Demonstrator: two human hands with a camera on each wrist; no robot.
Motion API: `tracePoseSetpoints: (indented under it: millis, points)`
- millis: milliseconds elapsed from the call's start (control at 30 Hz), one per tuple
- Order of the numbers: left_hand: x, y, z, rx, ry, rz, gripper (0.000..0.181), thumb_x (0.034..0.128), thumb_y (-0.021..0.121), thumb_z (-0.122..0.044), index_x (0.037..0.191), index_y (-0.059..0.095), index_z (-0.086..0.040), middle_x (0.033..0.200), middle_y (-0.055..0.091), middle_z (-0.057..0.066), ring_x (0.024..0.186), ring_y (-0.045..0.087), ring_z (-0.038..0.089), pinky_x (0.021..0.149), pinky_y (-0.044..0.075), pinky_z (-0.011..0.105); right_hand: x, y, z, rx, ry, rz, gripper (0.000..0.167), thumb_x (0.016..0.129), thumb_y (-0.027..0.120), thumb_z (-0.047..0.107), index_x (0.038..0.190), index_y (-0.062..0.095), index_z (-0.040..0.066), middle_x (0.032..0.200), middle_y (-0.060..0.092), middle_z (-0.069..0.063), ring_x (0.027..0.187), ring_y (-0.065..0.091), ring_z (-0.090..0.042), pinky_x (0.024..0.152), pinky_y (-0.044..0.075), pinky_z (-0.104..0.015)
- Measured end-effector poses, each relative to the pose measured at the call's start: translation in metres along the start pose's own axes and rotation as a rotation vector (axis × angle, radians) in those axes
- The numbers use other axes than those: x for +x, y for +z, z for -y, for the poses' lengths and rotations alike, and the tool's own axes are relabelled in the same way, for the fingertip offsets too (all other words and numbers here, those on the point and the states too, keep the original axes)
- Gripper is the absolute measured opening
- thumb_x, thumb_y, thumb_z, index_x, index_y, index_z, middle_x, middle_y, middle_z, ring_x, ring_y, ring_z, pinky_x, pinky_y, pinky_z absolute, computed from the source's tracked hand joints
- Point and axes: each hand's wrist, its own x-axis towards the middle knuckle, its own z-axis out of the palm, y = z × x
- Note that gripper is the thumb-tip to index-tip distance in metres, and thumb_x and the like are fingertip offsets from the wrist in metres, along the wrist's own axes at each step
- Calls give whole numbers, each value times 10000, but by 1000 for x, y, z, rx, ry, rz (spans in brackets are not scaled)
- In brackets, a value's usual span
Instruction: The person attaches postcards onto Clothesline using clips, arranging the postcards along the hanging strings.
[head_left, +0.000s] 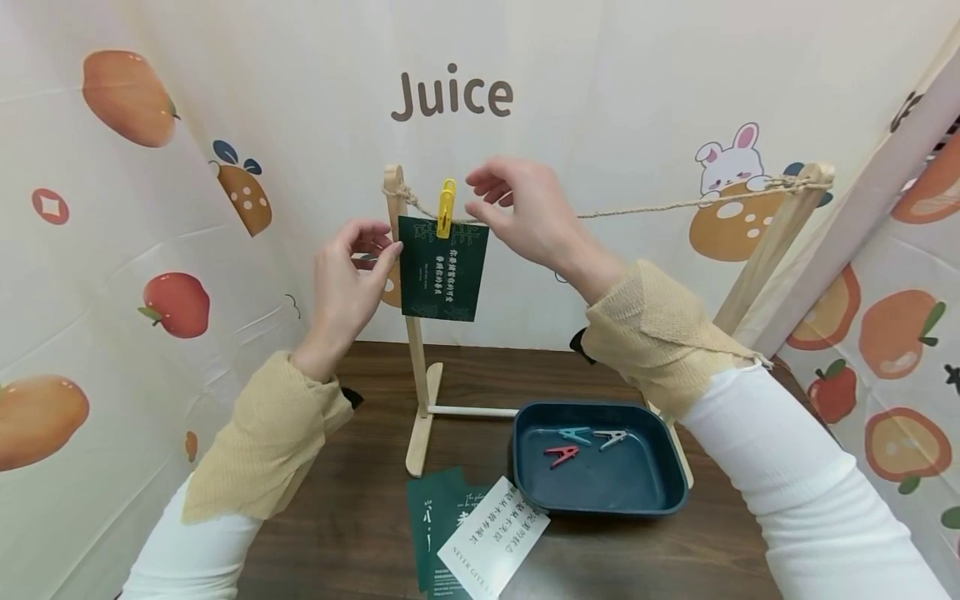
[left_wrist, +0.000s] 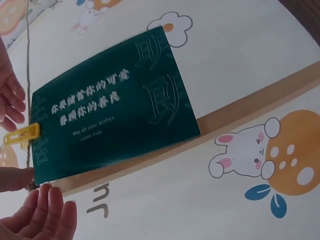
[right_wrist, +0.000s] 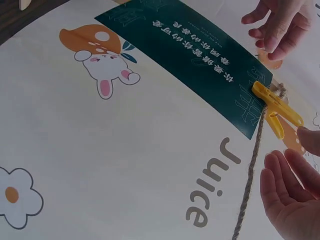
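A dark green card [head_left: 441,279] with white lettering hangs from a twine line [head_left: 652,208], held at its top edge by a yellow clothespin [head_left: 446,208]. At the card's left edge is my left hand [head_left: 348,279], its fingers loosely bent and the thumb tip close to the upper left corner; whether it touches is hard to tell. My right hand [head_left: 525,208] hovers just right of the clothespin, apart from it, with relaxed fingers. In the right wrist view the clothespin [right_wrist: 277,107] grips both card and twine, and a gap separates it from the right fingers [right_wrist: 280,182].
The twine runs between two wooden posts [head_left: 416,358] of a stand on the brown table [head_left: 315,467]. A dark blue tray [head_left: 600,500] holds red, blue and white clothespins [head_left: 573,435]. Green cards [head_left: 431,508] and a white card [head_left: 491,542] lie before it. Printed curtains surround the table.
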Motion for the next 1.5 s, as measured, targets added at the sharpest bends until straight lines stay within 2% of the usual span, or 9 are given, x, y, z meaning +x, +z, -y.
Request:
tracePoseSetpoints:
  millis: [133, 400, 600, 800, 967, 1267, 1500]
  points:
    - [-7, 1, -2, 2, 27, -17, 266, 835, 618, -134, 1040, 572, 29, 890, 597, 111, 773, 546, 181, 681, 471, 307, -8, 1, -4, -15, -60, -47, 244, 848, 598, 131, 1063, 588, 17, 1015, 601, -69, 865, 543, -146, 788, 427, -233]
    - [-27, 5, -6, 7, 156, -62, 261, 801, 644, -68, 1022, 576, 54, 857, 594, 130, 746, 550, 185, 625, 469, 332, -26, 3, -14, -48, -176, -160, 174, 846, 594, 94, 990, 618, -2, 952, 615, -92, 818, 549, -176, 737, 456, -302]
    - [-43, 8, -9, 31, 184, -67, 268, 797, 650, -68, 1025, 574, 51, 847, 586, 133, 743, 548, 200, 627, 467, 354, -44, 5, -20, -59, -191, -195, 178, 837, 611, 101, 983, 625, 0, 926, 610, -94, 818, 525, -178, 717, 450, -306]
    - [-58, 10, -12, 50, 174, -47, 291, 788, 661, -66, 1040, 571, 47, 852, 589, 127, 757, 550, 199, 621, 471, 343, -64, 9, -30, -41, -197, -227, 179, 826, 624, 87, 982, 626, 0, 907, 620, -93, 796, 533, -178, 699, 454, -327]
    - [-71, 14, -11, 37, 136, -24, 298, 777, 674, -65, 1038, 574, 38, 841, 589, 109, 764, 546, 186, 613, 472, 336, -79, 12, -40, -27, -208, -243, 172, 812, 636, 71, 970, 630, 2, 885, 621, -87, 774, 536, -173, 684, 454, -328]
    - [-93, 25, -10, -7, 55, 35, 274, 779, 667, -46, 1035, 584, 7, 837, 578, 76, 750, 546, 177, 613, 482, 296, -101, 22, -55, -22, -211, -219, 164, 802, 644, 56, 959, 631, 13, 859, 627, -70, 756, 544, -158, 678, 460, -313]
    - [-111, 38, -2, -19, 5, 74, 262, 768, 678, -44, 1014, 594, -5, 816, 588, 61, 716, 535, 124, 557, 453, 268, -117, 36, -68, -29, -231, -192, 167, 774, 670, 41, 935, 637, 13, 854, 630, -75, 743, 548, -163, 655, 462, -314]
